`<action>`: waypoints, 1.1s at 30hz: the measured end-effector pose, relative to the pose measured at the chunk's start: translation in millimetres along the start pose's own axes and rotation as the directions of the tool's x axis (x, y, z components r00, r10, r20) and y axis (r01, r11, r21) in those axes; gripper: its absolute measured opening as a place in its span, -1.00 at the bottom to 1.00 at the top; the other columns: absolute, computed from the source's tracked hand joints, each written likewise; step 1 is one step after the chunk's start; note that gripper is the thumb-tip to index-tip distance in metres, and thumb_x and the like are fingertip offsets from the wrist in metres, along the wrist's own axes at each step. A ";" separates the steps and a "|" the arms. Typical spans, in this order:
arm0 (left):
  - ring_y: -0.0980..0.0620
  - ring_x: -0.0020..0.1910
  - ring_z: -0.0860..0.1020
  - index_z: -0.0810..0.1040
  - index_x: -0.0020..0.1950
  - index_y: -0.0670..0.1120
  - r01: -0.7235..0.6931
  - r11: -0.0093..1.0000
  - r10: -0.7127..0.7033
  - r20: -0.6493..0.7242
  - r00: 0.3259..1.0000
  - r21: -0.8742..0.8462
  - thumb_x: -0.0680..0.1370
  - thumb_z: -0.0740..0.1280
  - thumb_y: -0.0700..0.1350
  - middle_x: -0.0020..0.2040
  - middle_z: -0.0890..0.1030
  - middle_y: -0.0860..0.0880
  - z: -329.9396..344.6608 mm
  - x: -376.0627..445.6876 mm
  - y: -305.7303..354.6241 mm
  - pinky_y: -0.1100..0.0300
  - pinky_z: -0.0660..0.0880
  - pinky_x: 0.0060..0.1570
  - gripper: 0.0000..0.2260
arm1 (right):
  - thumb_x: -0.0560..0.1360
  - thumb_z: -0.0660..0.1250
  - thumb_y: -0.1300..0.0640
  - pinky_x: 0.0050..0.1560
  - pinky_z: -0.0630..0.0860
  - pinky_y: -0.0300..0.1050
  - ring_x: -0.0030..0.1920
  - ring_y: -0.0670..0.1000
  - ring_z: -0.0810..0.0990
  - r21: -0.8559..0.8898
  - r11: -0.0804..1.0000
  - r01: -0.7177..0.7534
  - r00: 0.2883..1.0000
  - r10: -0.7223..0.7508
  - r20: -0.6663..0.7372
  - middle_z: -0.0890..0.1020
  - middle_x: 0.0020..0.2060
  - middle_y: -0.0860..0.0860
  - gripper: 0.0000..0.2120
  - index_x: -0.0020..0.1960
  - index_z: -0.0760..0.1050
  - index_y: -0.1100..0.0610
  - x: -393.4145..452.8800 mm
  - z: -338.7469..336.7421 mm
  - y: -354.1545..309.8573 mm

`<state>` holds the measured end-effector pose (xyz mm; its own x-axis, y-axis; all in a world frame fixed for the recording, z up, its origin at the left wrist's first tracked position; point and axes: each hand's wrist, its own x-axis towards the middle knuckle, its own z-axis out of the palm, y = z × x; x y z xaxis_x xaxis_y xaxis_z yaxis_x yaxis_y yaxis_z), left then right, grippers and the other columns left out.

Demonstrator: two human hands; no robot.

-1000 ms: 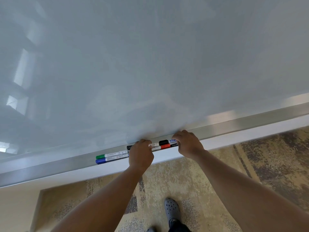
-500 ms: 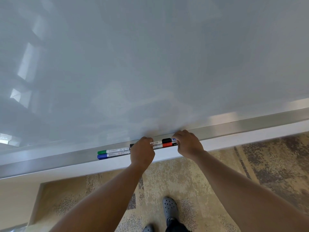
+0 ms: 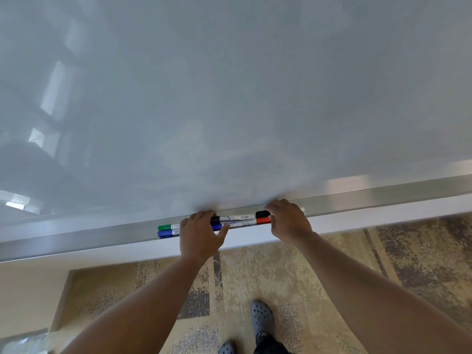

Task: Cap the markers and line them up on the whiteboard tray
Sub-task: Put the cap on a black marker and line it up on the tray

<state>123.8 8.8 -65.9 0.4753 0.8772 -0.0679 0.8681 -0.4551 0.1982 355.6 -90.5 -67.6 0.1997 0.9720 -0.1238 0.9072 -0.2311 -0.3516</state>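
Four markers lie on the metal whiteboard tray (image 3: 76, 241), in two pairs set end to end along its length. On the left, the green marker (image 3: 167, 227) lies on the far side and the blue marker (image 3: 166, 233) just beside it on the near side; both wear their caps at the left end. To the right of them lie the black marker (image 3: 240, 217), far, and the red marker (image 3: 251, 221), near, side by side and touching, with their caps at the right end.

The left hand (image 3: 199, 238) rests palm down over the place where the two pairs meet, fingers curled onto the tray and thumb stretched out to the right under the white barrels; whether it pinches any marker I cannot tell. The right hand (image 3: 288, 223) is curled over the right end of the black and red markers, fingertips against their caps; its grip is hidden too.

Above the tray rises the glossy whiteboard (image 3: 229, 98). Below is patterned carpet (image 3: 281, 272) and a grey clog (image 3: 261, 318).
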 end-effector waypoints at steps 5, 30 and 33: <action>0.04 0.18 0.54 0.53 0.28 0.04 -0.023 0.999 0.024 0.047 0.999 -0.033 0.46 0.22 0.39 0.20 0.60 0.08 -1.5 -6.3 -16.9 0.06 0.44 0.19 -0.43 | 0.50 0.20 0.21 0.14 0.40 -0.02 0.15 0.08 0.45 -0.012 1.000 0.008 1.000 -0.008 0.025 0.55 0.11 0.01 -0.70 0.21 0.48 0.09 2.8 4.0 -9.1; 0.00 0.25 0.50 0.45 0.39 0.02 -0.040 0.998 0.045 0.108 0.993 -0.048 0.53 0.29 0.22 0.30 0.54 0.05 -9.4 -4.8 -18.1 0.04 0.41 0.25 -0.52 | 0.46 0.20 0.24 0.16 0.40 0.01 0.17 0.09 0.45 -0.052 0.998 -0.019 0.998 0.022 0.054 0.55 0.16 0.02 -0.63 0.25 0.44 0.10 -1.7 2.4 -11.5; 0.00 0.23 0.51 0.45 0.38 0.02 -0.072 0.996 0.077 0.109 0.991 -0.042 0.54 0.28 0.22 0.29 0.54 0.05 -8.8 -2.7 -17.3 0.04 0.42 0.23 -0.53 | 0.44 0.21 0.25 0.15 0.41 0.00 0.15 0.09 0.46 -0.053 0.998 -0.016 0.999 0.019 0.046 0.56 0.14 0.02 -0.64 0.23 0.44 0.11 -1.2 1.9 -10.8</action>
<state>106.3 15.7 -60.6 0.5532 0.8178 -0.1586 0.8246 -0.5106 0.2434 344.9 -89.2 -65.4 0.1995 0.9646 -0.1727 0.9223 -0.2444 -0.2995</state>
